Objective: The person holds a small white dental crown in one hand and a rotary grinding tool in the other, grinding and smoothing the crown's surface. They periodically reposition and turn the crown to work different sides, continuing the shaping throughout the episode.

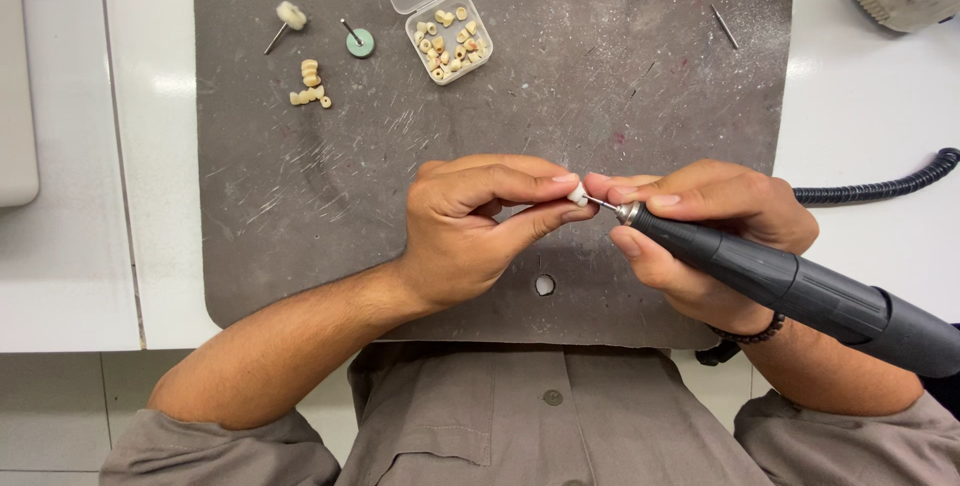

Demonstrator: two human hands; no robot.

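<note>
Pinching a small white tooth piece (577,197), the left hand (470,226) is met at three o'clock by the right hand (710,226), closed around a dark rotary handpiece (790,286).

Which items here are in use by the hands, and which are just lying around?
In use: left hand pinching a small white piece; right hand holding the dark rotary handpiece, its tip at the piece.

Lying about: open clear box of small tooth-coloured pieces, loose pieces, green disc bur, felt bur, grey mat.
</note>
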